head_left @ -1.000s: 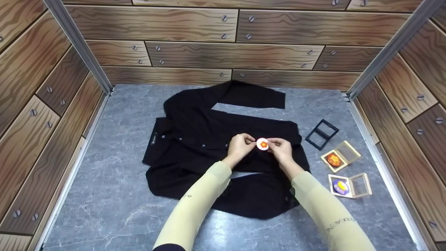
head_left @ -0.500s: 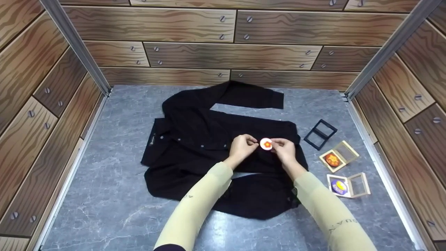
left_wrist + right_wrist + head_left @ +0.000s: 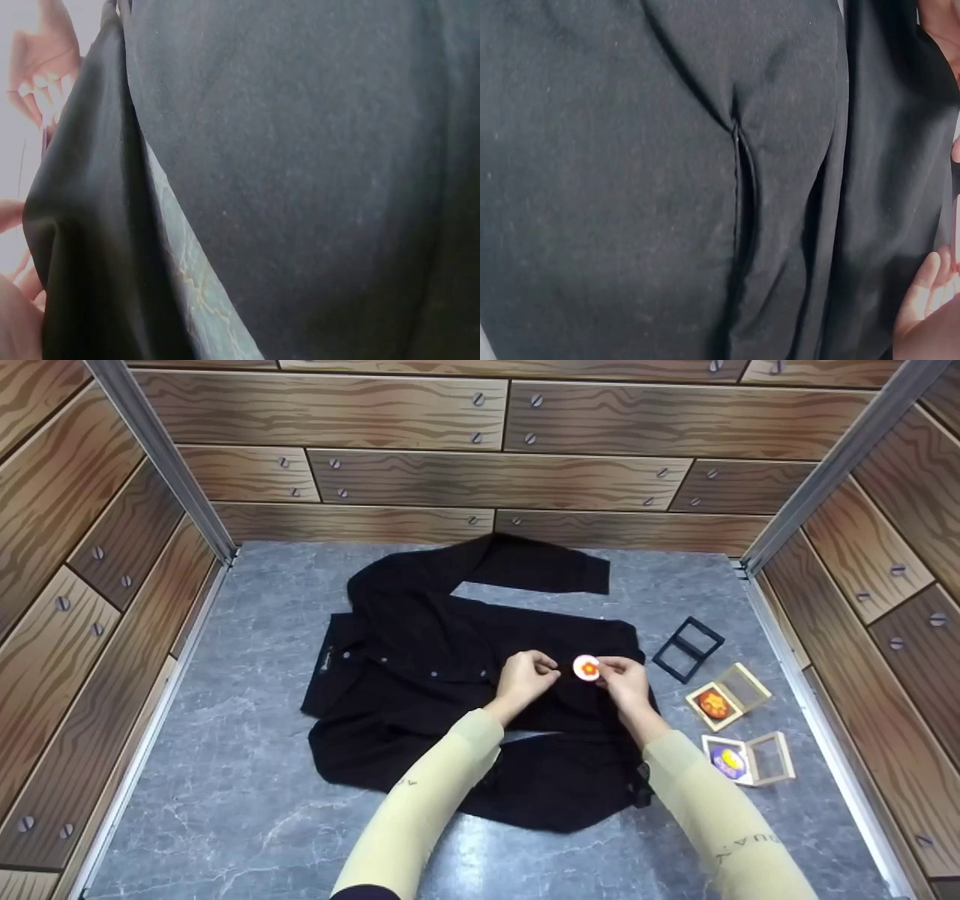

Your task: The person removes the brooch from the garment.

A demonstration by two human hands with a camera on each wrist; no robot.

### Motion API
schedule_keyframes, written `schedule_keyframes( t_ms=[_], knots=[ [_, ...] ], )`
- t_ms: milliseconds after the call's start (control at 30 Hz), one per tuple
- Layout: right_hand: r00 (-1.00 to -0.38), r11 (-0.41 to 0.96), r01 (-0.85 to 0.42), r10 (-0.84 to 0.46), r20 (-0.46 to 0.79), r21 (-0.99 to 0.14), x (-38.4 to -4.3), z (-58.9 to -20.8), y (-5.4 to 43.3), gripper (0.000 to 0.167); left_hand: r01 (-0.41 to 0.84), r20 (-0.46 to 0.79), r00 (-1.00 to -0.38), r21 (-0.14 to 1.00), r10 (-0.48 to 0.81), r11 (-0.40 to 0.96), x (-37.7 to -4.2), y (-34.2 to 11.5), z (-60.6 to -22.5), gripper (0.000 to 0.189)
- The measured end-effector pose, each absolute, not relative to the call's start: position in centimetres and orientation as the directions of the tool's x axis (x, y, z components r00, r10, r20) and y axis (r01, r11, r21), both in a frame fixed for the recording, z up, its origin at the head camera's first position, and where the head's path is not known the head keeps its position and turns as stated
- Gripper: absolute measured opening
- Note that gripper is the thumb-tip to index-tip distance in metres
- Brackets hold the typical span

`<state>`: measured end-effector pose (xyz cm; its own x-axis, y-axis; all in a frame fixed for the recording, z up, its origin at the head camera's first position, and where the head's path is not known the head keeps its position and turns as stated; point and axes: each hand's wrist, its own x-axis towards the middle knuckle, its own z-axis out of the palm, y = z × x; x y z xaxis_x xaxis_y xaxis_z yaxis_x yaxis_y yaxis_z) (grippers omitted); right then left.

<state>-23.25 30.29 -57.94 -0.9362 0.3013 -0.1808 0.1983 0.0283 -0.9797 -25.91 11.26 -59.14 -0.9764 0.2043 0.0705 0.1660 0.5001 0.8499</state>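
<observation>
A black button-up shirt (image 3: 420, 637) lies spread on the grey floor, collar to the left. Over its front, my right hand (image 3: 624, 686) pinches a round white badge (image 3: 585, 667) with an orange-red flower by its right edge. To the left of the badge, my left hand (image 3: 523, 679) pinches the shirt's dark cloth between thumb and forefinger. In the left wrist view a raised fold of the shirt (image 3: 97, 195) stands beside the left hand (image 3: 19, 319). The right wrist view has the right hand (image 3: 926, 315) at its edge, partly hidden by cloth.
On the right lie an open black box (image 3: 688, 649), an open box with an orange badge (image 3: 713, 703) and one with a purple and yellow badge (image 3: 728, 763). Wood-patterned walls (image 3: 405, 476) enclose the grey marbled floor (image 3: 240, 720) at the back and sides.
My right hand has moved slightly right with the white badge, widening the gap to my left hand. The left hand has stayed nearly in place over the shirt.
</observation>
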Motion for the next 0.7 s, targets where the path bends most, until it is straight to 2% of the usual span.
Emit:
schedule_keyframes(
  t_ms=[233,700],
  knots=[
    [-0.925,0.069,0.211,0.336,-0.177,-0.975,-23.4,-58.5,30.9,0.030,0.164,0.060,-0.974,0.851,0.218,0.499,-25.8,11.6,-59.2,0.012],
    [-0.916,0.045,0.207,0.359,-0.177,-0.977,-23.0,-58.4,31.8,0.031,0.173,0.057,-0.970,0.842,0.236,0.510,-25.5,12.2,-59.3,0.013]
  ],
)
